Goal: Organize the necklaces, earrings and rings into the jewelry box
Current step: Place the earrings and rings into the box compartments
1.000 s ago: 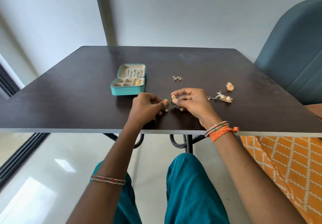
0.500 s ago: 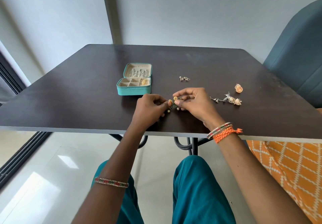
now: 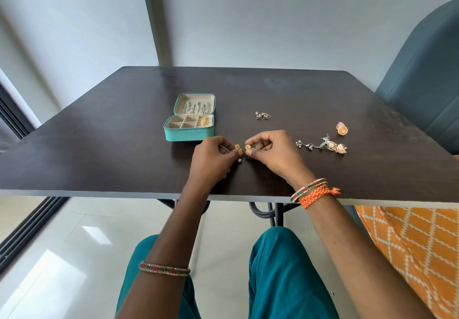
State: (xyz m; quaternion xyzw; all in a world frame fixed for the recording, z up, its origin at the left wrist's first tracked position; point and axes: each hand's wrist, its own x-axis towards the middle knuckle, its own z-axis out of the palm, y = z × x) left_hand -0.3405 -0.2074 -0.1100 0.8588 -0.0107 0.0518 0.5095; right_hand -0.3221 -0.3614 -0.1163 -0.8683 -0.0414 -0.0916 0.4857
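The left hand and right hand meet over the near middle of the table, fingers curled, each pinching one small gold earring of a pair; the two discs sit almost touching between the fingertips, with a bead hanging just below. These pieces look light, stiff and easy to drop, so the disc edge or the post is probably the safest hold, not the dangling bead. The box stands open just beyond the left hand, one gold item already in a right-hand compartment and chains in the lid. Further right lie triangle studs, a silver dangler and an orange jhumka, likely tangle-prone and best lifted by the hook.
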